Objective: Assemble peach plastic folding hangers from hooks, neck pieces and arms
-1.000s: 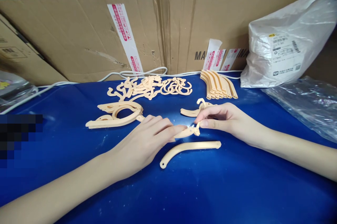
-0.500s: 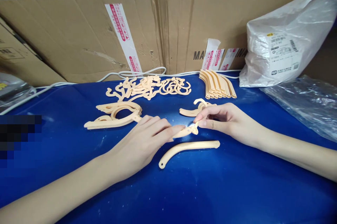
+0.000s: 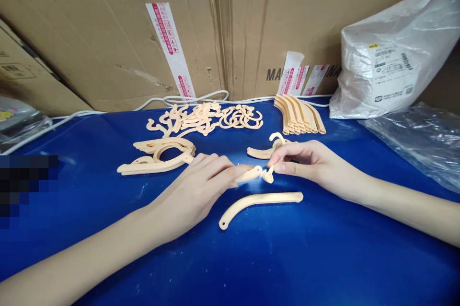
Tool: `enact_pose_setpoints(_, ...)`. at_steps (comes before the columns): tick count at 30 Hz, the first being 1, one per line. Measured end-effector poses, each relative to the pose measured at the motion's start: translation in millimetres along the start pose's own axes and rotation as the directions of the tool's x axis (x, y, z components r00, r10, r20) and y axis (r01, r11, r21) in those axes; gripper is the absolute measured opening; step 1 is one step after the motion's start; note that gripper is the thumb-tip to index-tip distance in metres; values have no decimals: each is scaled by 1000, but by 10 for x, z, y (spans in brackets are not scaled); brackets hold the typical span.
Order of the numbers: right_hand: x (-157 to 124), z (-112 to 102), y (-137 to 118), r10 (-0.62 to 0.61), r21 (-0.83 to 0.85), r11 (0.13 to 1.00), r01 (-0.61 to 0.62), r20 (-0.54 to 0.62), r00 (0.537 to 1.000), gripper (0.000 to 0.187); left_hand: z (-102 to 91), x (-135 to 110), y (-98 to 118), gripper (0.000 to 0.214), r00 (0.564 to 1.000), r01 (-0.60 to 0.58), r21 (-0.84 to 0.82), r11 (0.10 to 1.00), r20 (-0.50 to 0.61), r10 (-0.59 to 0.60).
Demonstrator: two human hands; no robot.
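My left hand (image 3: 212, 183) is closed on a cream hanger arm (image 3: 250, 174), whose holed end sticks out past my thumb toward the right. Between the thumb and fingers of my right hand (image 3: 305, 162) is a small cream hanger hook (image 3: 268, 176), its rounded base pointing down. A narrow gap separates that base from the holed end. In front of both hands, a loose curved hanger arm (image 3: 259, 200) lies on the blue table. Just beyond my right fingers rests a hanger with a hook (image 3: 260, 153), partly covered by the hand.
A heap of hooks (image 3: 204, 118) lies at the back, with stacked hanger arms (image 3: 300, 115) to its right. Assembled folded hangers (image 3: 158, 167) sit left of my left hand. A white cable (image 3: 151, 100), cardboard boxes (image 3: 118, 42) and a plastic-wrapped package (image 3: 377, 71) line the rear.
The hook's base and the arm's holed end, touching or overlapping before, are now slightly apart. The whole view has shifted a little.
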State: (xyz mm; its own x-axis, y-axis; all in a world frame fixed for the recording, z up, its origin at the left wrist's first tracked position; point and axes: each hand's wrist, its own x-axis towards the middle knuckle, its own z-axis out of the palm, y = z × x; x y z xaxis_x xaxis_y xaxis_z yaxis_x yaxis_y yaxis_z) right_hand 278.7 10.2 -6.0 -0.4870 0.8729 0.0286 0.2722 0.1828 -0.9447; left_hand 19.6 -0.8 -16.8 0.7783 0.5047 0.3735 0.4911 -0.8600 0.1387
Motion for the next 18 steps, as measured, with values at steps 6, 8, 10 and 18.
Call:
enact_pose_setpoints(6, 6, 11, 8, -23, 71, 997, 24, -17, 1000, 12, -2, 5, 8, 31, 1000, -16, -56, 998, 11, 16)
enact_pose_setpoints(8, 6, 10, 11, -32, 45, 998, 33, -17, 999, 12, 1, 3, 12, 31, 1000, -26, -62, 998, -2, 26)
enact_pose_setpoints(10, 6, 9, 10, -34, 45, 998, 35, -14, 999, 12, 6, 1, 18, 31, 999, -34, -61, 998, -23, 33)
enact_pose_setpoints(18, 12, 5, 1, -50, 35, 998, 49, 22, 999, 9, 16, -15, 39, 33, 998, -52, -66, 997, -42, 49)
